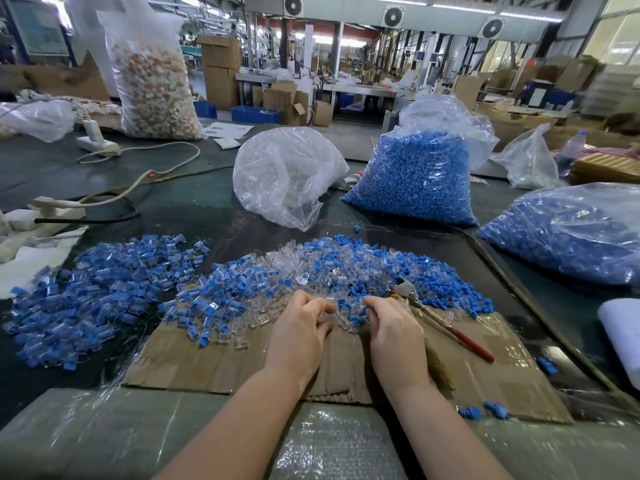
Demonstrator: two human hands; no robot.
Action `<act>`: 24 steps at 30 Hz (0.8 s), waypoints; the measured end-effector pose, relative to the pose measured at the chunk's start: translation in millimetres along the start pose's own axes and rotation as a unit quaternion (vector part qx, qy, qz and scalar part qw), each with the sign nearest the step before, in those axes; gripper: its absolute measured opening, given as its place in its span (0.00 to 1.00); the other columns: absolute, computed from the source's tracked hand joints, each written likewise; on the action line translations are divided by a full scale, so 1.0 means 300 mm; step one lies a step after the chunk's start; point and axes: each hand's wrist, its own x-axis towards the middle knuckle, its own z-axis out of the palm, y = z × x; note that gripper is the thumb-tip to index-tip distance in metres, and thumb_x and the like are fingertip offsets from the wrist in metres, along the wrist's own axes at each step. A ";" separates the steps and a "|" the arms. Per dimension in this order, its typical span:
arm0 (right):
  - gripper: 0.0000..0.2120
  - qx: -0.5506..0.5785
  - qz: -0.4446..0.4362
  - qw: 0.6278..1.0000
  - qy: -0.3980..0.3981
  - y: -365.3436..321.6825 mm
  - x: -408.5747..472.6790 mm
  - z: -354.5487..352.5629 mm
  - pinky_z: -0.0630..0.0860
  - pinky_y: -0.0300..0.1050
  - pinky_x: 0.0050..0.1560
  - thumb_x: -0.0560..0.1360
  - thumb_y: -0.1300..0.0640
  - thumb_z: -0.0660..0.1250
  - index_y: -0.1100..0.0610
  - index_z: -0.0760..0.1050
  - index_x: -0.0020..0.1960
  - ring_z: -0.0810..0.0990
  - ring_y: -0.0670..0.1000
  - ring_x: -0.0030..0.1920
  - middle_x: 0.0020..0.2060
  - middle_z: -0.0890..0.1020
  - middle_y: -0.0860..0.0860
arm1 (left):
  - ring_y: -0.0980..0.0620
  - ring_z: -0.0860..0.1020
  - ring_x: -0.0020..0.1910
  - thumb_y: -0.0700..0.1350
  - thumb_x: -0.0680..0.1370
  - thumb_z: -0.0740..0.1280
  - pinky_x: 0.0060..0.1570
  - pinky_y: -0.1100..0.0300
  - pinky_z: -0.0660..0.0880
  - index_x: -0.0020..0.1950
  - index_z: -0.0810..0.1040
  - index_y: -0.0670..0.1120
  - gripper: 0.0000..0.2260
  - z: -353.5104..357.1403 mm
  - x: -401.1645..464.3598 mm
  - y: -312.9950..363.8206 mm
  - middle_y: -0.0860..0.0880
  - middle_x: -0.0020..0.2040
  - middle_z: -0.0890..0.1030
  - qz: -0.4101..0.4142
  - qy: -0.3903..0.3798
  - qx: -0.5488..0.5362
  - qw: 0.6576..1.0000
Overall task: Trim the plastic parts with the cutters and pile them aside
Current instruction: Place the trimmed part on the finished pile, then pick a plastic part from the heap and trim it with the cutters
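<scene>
- Left hand (pixel 300 327) curled, fingertips pinching a clear plastic part (pixel 329 318) at the near edge of the mixed heap (pixel 311 271).
- Right hand (pixel 393 329) curled beside it, pinching a blue piece (pixel 360 311).
- Both over a cardboard sheet (pixel 214 362).
- Cutters (pixel 440 315) lying just right of the right hand, red handles toward the near side.
- Left, apart: pile of blue-and-clear parts (pixel 97 292).
- Beyond: clear bag (pixel 284 174), bags of blue pieces (pixel 422 178).
</scene>
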 end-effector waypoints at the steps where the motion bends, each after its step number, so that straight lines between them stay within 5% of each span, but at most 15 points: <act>1: 0.11 0.010 0.004 1.000 -0.005 0.000 -0.004 0.003 0.74 0.43 0.50 0.75 0.70 0.63 0.64 0.79 0.54 0.80 0.55 0.47 0.46 0.83 0.56 | 0.61 0.72 0.43 0.44 0.75 0.68 0.42 0.74 0.65 0.54 0.79 0.50 0.08 0.001 -0.001 0.000 0.57 0.45 0.69 0.000 0.000 -0.001 1.000; 9: 0.05 0.037 0.003 0.999 0.004 -0.008 -0.032 -0.011 0.76 0.44 0.44 0.76 0.64 0.64 0.59 0.79 0.48 0.78 0.51 0.42 0.42 0.81 0.51 | 0.62 0.72 0.40 0.42 0.76 0.67 0.42 0.78 0.67 0.47 0.77 0.49 0.02 -0.001 -0.013 -0.008 0.55 0.46 0.71 0.011 0.008 -0.017 1.000; 14: 0.02 0.023 0.042 0.999 0.024 -0.004 -0.035 -0.008 0.69 0.39 0.41 0.75 0.62 0.67 0.57 0.78 0.46 0.77 0.49 0.41 0.40 0.81 0.48 | 0.62 0.70 0.41 0.44 0.76 0.67 0.42 0.76 0.67 0.50 0.77 0.50 0.04 0.002 -0.024 -0.007 0.57 0.47 0.68 0.053 0.009 0.016 0.998; 18: 0.02 0.029 0.071 0.996 0.042 0.000 -0.032 -0.010 0.68 0.39 0.40 0.76 0.60 0.66 0.56 0.76 0.44 0.76 0.48 0.40 0.39 0.79 0.48 | 0.62 0.62 0.52 0.49 0.77 0.65 0.56 0.69 0.65 0.61 0.76 0.53 0.13 0.017 -0.026 -0.001 0.58 0.50 0.63 0.110 -0.014 0.069 0.991; 24: 0.02 0.045 0.088 0.994 0.041 0.003 -0.029 -0.015 0.68 0.39 0.40 0.77 0.59 0.65 0.55 0.75 0.45 0.75 0.48 0.39 0.38 0.78 0.48 | 0.60 0.62 0.50 0.49 0.79 0.62 0.55 0.69 0.59 0.63 0.75 0.52 0.13 0.033 0.012 0.009 0.56 0.49 0.65 0.045 0.018 0.054 0.997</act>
